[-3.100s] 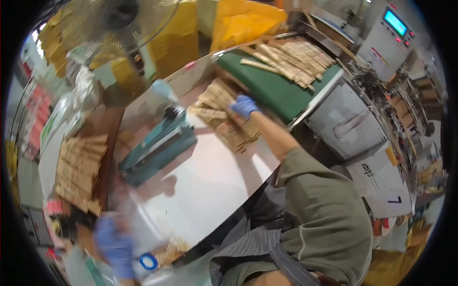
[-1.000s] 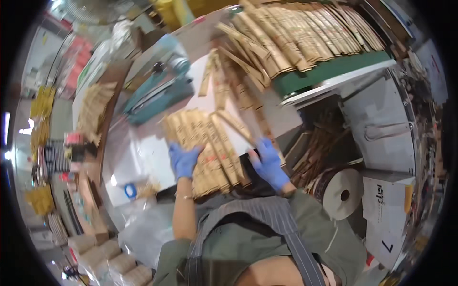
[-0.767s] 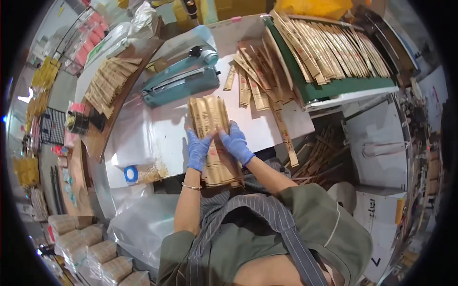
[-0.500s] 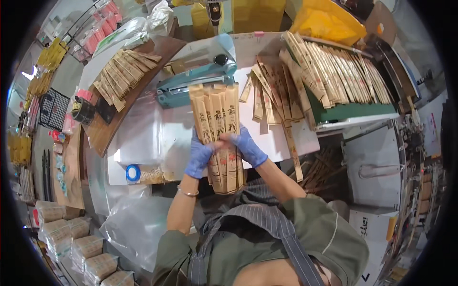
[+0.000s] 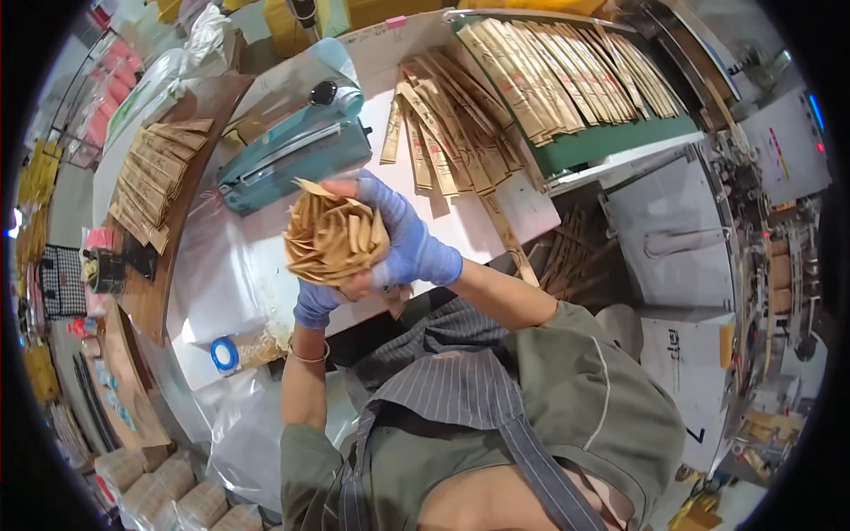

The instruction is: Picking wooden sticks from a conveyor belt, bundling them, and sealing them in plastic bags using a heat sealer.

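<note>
A thick bundle of paper-sleeved chopsticks (image 5: 335, 234) is gripped between my two hands above the near side of the white table. Its end is tipped up towards me, showing many folded paper ends packed together. My right hand (image 5: 403, 232), in a blue glove with bare fingertips, wraps round its right side and top. From below, my left hand (image 5: 316, 303), gloved the same way, closes on the bundle; most of its fingers are hidden behind the packets. Just beyond lies a teal bag sealer (image 5: 297, 161) with a long bar and a black knob.
Loose chopstick packets (image 5: 452, 124) lie fanned right of the sealer. A green board (image 5: 580, 157) at the far right bears a row of packets. More packets (image 5: 159, 177) rest on a brown board at left. A blue tape roll (image 5: 224, 354) and plastic bags (image 5: 266, 425) are near the front edge.
The bundle was upright with its printed sides facing me; now its end is tipped towards me. My right hand has shifted up around it. The view has turned, sliding the table leftward.
</note>
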The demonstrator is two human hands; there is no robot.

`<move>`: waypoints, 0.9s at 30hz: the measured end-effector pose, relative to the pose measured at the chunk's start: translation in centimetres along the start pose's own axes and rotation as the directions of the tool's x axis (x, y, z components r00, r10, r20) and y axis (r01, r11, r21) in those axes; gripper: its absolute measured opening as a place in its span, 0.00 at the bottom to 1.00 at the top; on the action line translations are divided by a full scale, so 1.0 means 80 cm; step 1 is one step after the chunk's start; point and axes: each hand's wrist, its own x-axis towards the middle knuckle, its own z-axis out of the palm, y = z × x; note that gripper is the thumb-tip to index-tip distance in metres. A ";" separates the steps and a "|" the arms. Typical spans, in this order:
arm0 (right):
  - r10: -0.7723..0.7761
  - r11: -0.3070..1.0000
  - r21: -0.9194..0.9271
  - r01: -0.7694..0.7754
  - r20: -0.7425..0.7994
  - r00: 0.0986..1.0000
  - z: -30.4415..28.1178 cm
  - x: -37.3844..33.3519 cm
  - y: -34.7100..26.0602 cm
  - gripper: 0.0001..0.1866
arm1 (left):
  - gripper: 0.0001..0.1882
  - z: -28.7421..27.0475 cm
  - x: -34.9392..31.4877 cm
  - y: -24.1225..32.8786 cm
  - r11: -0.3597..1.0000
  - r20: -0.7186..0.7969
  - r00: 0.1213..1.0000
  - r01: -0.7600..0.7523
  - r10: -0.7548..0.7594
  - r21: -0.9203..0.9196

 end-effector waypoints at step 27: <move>0.794 0.513 0.081 -0.854 0.334 0.509 0.045 -0.040 0.185 0.17 | 0.10 -0.034 -0.113 0.000 0.522 -0.048 0.532 0.802 -0.845 -0.292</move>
